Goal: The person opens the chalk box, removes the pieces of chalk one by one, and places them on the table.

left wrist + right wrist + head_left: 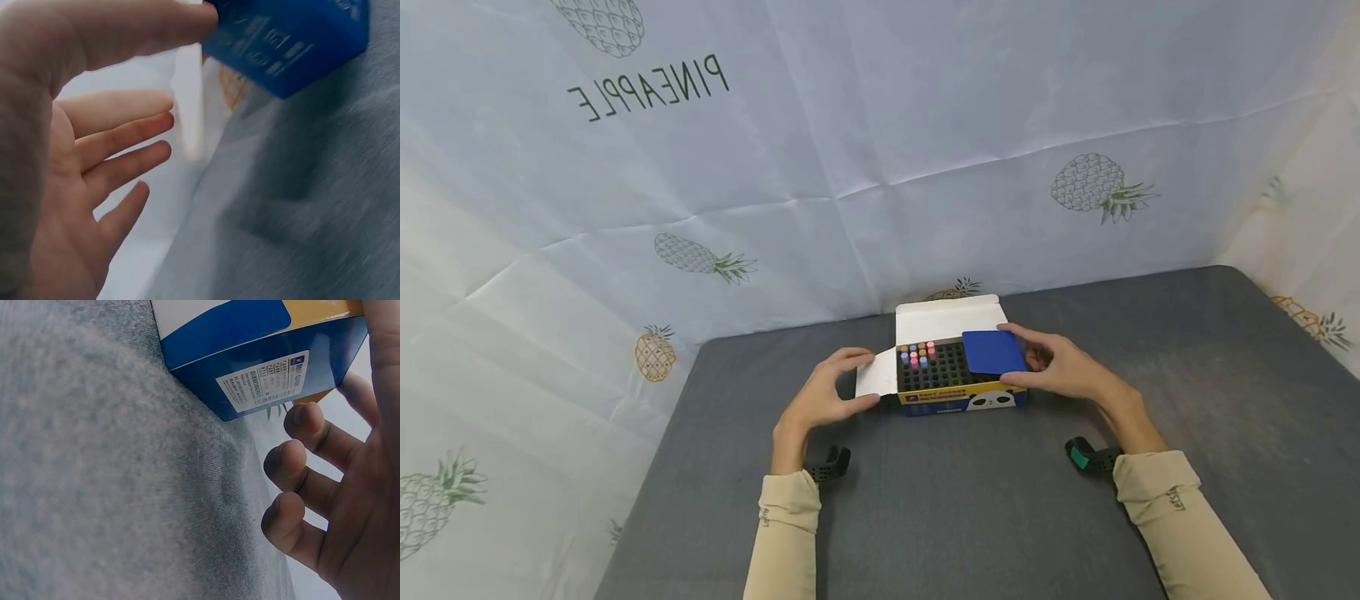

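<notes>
A blue and yellow cardboard box (958,403) with a panda face stands on the grey table. In its black holed tray (951,358), several colored caps (917,353), apparently of markers, fill the left back corner. Folded inward over the tray's right end is a blue flap (992,352). My right hand (1060,365) grips across that end, thumb at the front edge and index finger at the back; its other fingers curl beside the labelled end. My left hand (823,392) spans the outspread white left flap (876,374), its fingers straight and its thumb at the front.
The box's white back lid (951,319) stands raised behind the tray. Close beyond it hangs a pale pineapple-print cloth (940,175) along the table's back edge. Grey tabletop (955,508) extends between the forearms. Each wrist wears a black band (831,467).
</notes>
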`<state>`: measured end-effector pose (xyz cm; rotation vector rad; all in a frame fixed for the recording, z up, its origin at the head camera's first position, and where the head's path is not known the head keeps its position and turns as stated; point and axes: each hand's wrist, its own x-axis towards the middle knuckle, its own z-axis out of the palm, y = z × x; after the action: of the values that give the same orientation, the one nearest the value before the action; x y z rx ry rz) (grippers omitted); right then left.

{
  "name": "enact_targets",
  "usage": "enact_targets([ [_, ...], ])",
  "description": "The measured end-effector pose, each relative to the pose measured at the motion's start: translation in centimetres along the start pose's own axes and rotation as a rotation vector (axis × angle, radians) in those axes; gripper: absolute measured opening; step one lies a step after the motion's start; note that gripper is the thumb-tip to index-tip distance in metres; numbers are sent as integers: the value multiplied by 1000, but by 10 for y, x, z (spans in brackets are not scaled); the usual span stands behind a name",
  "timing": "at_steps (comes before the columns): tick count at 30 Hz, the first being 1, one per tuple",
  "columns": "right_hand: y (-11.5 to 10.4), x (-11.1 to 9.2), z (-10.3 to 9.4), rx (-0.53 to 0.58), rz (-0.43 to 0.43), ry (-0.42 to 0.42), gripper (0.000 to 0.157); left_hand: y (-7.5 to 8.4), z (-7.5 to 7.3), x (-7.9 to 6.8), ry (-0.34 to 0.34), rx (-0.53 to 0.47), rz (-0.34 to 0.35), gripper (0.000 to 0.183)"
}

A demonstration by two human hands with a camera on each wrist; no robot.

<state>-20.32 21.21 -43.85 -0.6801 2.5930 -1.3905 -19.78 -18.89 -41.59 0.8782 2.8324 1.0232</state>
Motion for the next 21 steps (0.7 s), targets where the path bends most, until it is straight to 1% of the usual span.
enact_targets([
  [2, 0, 0, 0, -6, 4, -3, 82, 2, 5, 3, -28, -8, 24, 63],
  [3, 0, 0, 0, -10, 6, -4, 81, 3, 7, 4, -34, -30, 36, 64],
  [6, -1, 0, 0, -19, 10, -9, 82, 5, 14, 8, -37, -152, 70, 67],
  [9, -1, 1, -1, -21, 17, -16, 82, 6, 22, 10, -24, -286, 73, 72],
  [11, -2, 2, -1, -18, 21, -19, 82, 5, 28, 12, -3, -332, 72, 72],
  [13, -2, 2, -1, -18, 22, -22, 82, 5, 34, 12, 27, -347, 75, 72],
  [15, -2, 2, 0, -16, 22, -25, 83, 3, 39, 14, 61, -343, 97, 74],
  [18, -2, 2, 0, -23, 15, -24, 82, 2, 46, 16, 101, -301, 110, 84],
  [21, -1, 2, 0, -29, 8, -21, 82, 2, 51, 20, 117, -233, 93, 92],
])
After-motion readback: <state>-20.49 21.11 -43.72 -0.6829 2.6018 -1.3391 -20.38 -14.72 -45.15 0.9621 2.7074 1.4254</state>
